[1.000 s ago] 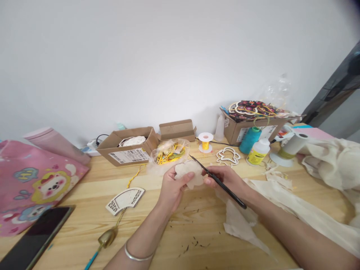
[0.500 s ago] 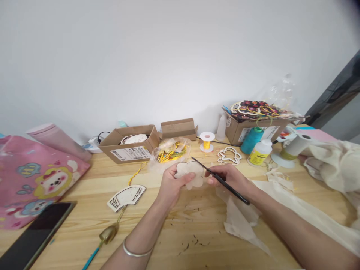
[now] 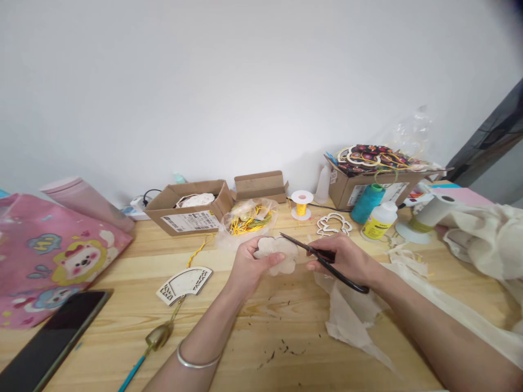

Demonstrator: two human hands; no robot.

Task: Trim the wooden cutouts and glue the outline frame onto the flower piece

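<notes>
My left hand is closed on a small cream, cloud-shaped fabric-covered piece, held just above the wooden table. My right hand grips black scissors, their blades pointing left toward the upper edge of the piece. A silver bangle sits on my left wrist. Cream fabric scraps lie under my right forearm.
A fan-shaped wooden cutout with a brass bell lies at left. Near it rest a dark phone and a pink cartoon bag. Cardboard boxes, a yellow thread spool, a teal spool, a glue bottle and cream cloth line the back.
The scissors have tilted flatter and my right hand has shifted slightly right. The left hand still holds the piece in nearly the same spot.
</notes>
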